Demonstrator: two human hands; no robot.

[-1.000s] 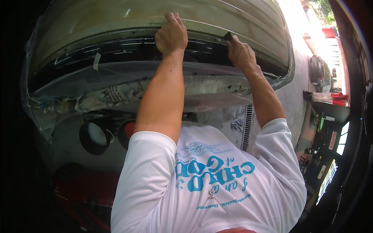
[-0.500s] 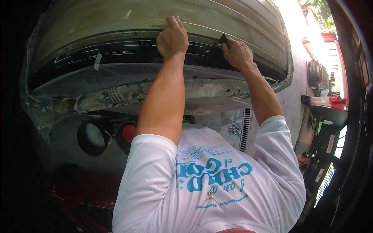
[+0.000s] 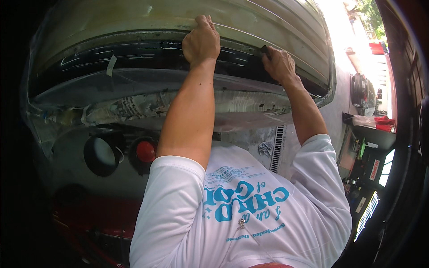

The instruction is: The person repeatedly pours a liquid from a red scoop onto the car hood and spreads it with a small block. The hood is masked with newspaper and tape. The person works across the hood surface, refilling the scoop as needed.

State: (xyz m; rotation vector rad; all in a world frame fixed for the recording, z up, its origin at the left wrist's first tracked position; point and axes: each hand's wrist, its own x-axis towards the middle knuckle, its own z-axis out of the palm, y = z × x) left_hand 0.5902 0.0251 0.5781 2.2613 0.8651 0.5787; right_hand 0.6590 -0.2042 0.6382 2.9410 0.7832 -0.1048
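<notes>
Both my arms reach out over a dull olive-gold vehicle roof (image 3: 134, 20) with raised ribs. Along its near edge runs a glossy black band (image 3: 147, 56). My left hand (image 3: 202, 42) is closed, knuckles up, over the seam between roof and band. Whatever its fingers may grip is hidden beneath it. Farther right, my right hand (image 3: 280, 66) pinches a small dark flat piece (image 3: 266, 50) against the same seam. What kind of piece it is cannot be made out.
Clear plastic film (image 3: 147, 80) and newspaper masking (image 3: 134, 108) hang along the near side, with a tape strip (image 3: 111, 65) on the band. Below stand a black bucket (image 3: 103, 154) and a red round object (image 3: 145, 151). A floor drain grate (image 3: 277, 147) lies below; a parked car (image 3: 363, 91) stands right.
My right hand has slid a little to the right along the seam with the dark piece. My left hand stays closed at nearly the same spot. The view has shifted slightly.
</notes>
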